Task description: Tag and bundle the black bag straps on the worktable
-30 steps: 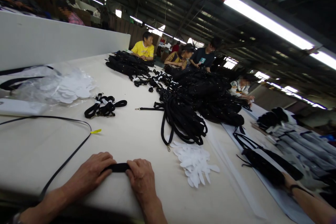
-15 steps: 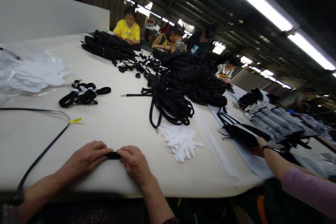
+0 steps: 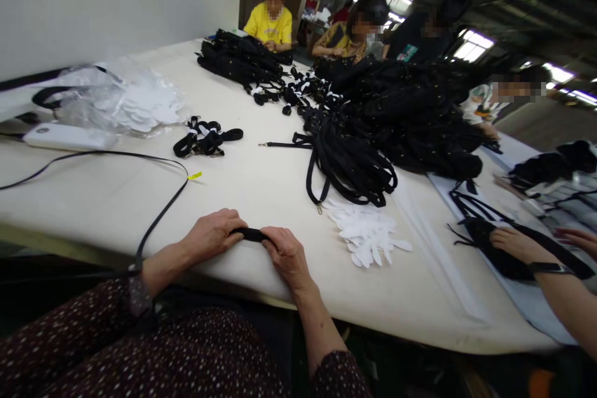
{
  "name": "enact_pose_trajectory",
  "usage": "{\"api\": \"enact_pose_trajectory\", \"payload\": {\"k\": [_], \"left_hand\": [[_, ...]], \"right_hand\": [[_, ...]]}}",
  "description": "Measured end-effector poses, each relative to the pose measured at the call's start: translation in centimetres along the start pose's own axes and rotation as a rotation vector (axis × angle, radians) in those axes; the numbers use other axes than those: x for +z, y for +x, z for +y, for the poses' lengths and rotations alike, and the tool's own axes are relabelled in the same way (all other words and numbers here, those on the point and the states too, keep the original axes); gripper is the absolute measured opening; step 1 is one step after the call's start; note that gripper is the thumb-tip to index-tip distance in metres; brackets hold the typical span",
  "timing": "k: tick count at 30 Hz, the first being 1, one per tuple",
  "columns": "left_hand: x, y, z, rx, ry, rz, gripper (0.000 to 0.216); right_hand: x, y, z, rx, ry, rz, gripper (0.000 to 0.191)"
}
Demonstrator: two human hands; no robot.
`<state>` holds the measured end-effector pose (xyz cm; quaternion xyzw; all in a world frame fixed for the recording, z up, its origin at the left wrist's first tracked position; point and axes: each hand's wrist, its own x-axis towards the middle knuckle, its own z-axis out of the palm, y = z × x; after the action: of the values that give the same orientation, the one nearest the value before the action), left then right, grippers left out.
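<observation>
My left hand [image 3: 212, 236] and my right hand [image 3: 286, 255] rest on the near edge of the cream table [image 3: 116, 205], fingers curled. Between them they grip a short folded black strap [image 3: 250, 234], of which only the middle shows. A long thin black strap [image 3: 153, 221] with a yellow tag [image 3: 194, 175] loops across the table to the left of my left hand. A small heap of white paper pieces [image 3: 368, 233] lies to the right of my right hand.
A bundle of black straps [image 3: 347, 161] lies beyond the paper pieces, and a larger black pile [image 3: 415, 118] is behind it. A small tied strap bundle [image 3: 205, 138], a plastic bag of white pieces [image 3: 125, 99] and a white flat device [image 3: 69, 137] are at left. A co-worker's hand [image 3: 513, 242] holds black straps at right; several people sit at the far side.
The view has tilted down and shifted, so my lap and sleeves show. Both hands stay closed on the black strap, a little closer to the table's edge.
</observation>
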<state>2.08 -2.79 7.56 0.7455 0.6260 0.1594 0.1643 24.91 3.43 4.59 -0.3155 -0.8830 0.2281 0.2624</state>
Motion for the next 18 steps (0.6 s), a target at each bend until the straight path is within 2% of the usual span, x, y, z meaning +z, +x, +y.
{"api": "enact_pose_trajectory", "payload": {"k": [5,8,11,14,18], "left_hand": [[0.0,0.4,-0.3,-0.026,-0.042,0.021,0.021],[0.1,0.4,-0.9,-0.045,-0.110,0.050,0.022],[0.2,0.3,-1.9,-0.079,-0.217,0.058,0.027],[0.4,0.4,-3.1,-0.251,-0.424,0.018,0.037],[0.6,0.3,-4.6,-0.379,-0.615,0.019,0.043]], "right_hand": [[0.0,-0.1,-0.4,-0.006,-0.044,0.015,0.032],[-0.9,-0.8,-0.6,0.026,-0.049,0.109,0.033],[-2.6,-2.9,0.1,0.090,-0.032,0.210,0.032],[-5.4,-5.8,1.9,0.257,-0.026,0.301,0.030],[-10.0,-9.4,4.4,0.561,-0.041,0.425,0.026]]}}
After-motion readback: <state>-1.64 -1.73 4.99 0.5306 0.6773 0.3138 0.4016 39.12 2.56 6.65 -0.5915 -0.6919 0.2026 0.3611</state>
